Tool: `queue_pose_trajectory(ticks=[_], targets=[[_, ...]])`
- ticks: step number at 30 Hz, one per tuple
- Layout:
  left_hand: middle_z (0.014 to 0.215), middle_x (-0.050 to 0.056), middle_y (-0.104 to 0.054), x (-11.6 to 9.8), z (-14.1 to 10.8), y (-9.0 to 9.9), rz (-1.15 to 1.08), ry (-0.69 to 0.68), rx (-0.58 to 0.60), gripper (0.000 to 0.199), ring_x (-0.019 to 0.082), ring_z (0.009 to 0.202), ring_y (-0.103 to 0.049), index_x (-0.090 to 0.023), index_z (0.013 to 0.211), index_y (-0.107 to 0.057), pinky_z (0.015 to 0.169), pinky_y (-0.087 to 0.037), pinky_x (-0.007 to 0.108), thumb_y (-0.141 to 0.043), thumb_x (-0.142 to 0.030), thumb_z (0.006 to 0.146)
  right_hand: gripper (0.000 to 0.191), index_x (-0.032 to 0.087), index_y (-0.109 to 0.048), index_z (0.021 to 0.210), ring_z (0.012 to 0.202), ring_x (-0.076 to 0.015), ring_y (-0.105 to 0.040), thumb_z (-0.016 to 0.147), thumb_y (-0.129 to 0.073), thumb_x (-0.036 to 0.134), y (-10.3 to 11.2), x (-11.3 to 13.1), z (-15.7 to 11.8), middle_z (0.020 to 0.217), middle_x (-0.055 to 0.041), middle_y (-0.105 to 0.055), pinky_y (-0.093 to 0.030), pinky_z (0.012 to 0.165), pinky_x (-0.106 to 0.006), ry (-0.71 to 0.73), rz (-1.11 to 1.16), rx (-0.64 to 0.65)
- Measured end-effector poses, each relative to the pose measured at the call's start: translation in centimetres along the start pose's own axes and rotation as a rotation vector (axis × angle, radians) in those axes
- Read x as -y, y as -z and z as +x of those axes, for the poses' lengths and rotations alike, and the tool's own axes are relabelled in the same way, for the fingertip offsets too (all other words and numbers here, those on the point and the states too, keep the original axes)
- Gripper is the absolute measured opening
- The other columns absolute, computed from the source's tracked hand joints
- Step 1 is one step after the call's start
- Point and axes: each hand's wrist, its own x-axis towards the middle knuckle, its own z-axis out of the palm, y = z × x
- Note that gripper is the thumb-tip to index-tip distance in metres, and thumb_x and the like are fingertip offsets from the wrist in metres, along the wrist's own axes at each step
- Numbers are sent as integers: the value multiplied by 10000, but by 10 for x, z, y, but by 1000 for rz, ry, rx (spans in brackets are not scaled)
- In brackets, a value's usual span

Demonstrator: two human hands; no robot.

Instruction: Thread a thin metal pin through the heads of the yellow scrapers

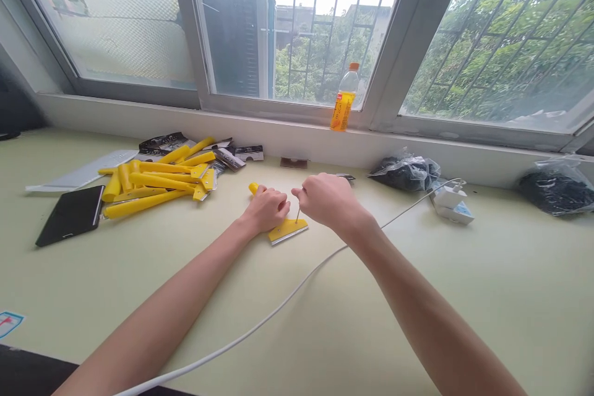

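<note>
Near the middle of the table lies a yellow scraper (284, 232) with a wide head and a metal blade edge toward me. My left hand (266, 209) is closed around its handle, whose rounded end shows beyond the fingers. My right hand (325, 198) is closed above the scraper's head, holding a thin metal tool (297, 216) that points down. The tool's tip meets the head near its right side. Most of the tool's upper part is hidden by my fingers.
A pile of yellow scrapers (162, 179) lies at the left beside a black tablet (72, 215). A white cable (278, 308) crosses in front. Bagged black items (406, 172) and a charger (450, 197) sit right. A bottle (343, 105) stands on the sill.
</note>
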Motion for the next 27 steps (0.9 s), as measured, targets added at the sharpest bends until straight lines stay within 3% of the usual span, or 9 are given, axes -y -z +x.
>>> queue_pose_trajectory(ticks=[16,27], targets=[[678,48,-629,-5,0,3,42,24,11,277,204,696,-565,-196,632,-492,847,-357,400,-434,-257,896,416,164,-719,765,701,-231,-643,1015,-455,365,-4,4,4,628,-99,-613,-353,610,-301,-95,-24,-13],[715,114,-675,-19,0,-1,157,175,-17,337,242,724,-606,-183,601,-550,747,-376,395,-410,-234,903,466,156,-731,776,716,-225,-658,1019,-447,436,-15,-1,13,671,-119,-656,-392,648,-293,-182,-9,-63]])
